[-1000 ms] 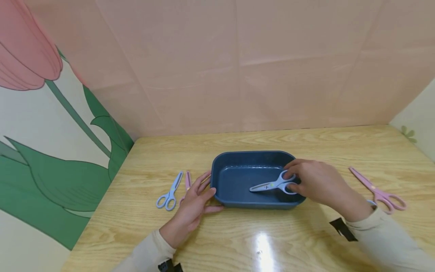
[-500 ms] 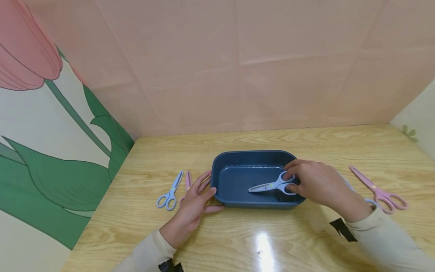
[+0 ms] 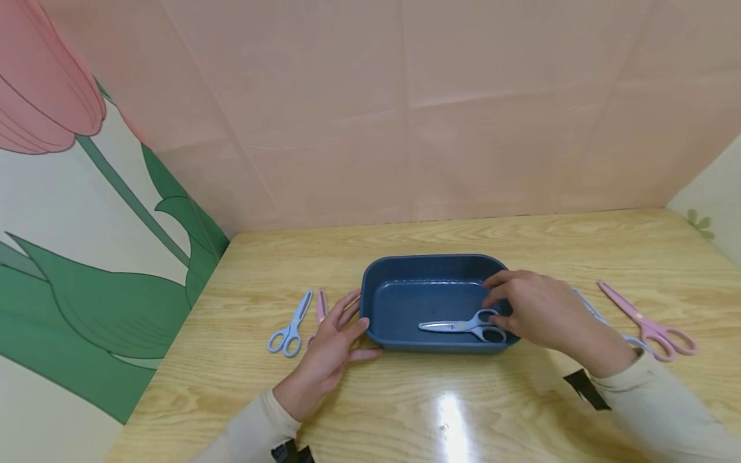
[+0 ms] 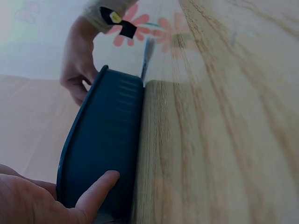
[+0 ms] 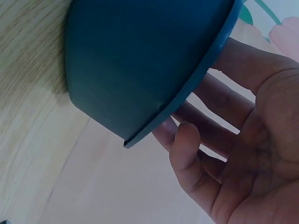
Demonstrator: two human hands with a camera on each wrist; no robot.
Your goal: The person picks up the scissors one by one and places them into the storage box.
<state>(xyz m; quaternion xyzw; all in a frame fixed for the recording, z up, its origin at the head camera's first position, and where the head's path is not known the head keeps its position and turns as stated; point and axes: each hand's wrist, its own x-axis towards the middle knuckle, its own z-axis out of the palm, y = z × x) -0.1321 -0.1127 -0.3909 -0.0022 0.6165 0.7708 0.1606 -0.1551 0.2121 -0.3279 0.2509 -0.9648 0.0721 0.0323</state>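
A dark blue rectangular tray sits on the wooden table. Inside, toward its right end, lies a pair of light blue scissors, blades pointing left. My right hand reaches over the tray's right rim, its fingers spread and loosely bent above the scissors' handle loops. The right wrist view shows those fingers over the rim, with the scissors hidden behind the wall. My left hand rests against the tray's left end, fingers extended. One straight finger touches the tray's outer wall in the left wrist view.
Left of the tray lie blue scissors and pink scissors, the latter partly behind my left hand. Further right are pink scissors and another blue pair, partly under my right forearm. A pink covered wall stands behind.
The blue scissors have dropped from my right fingers onto the tray's floor, turning level. My right fingers have parted from the loops. The left hand stays at the tray's end.
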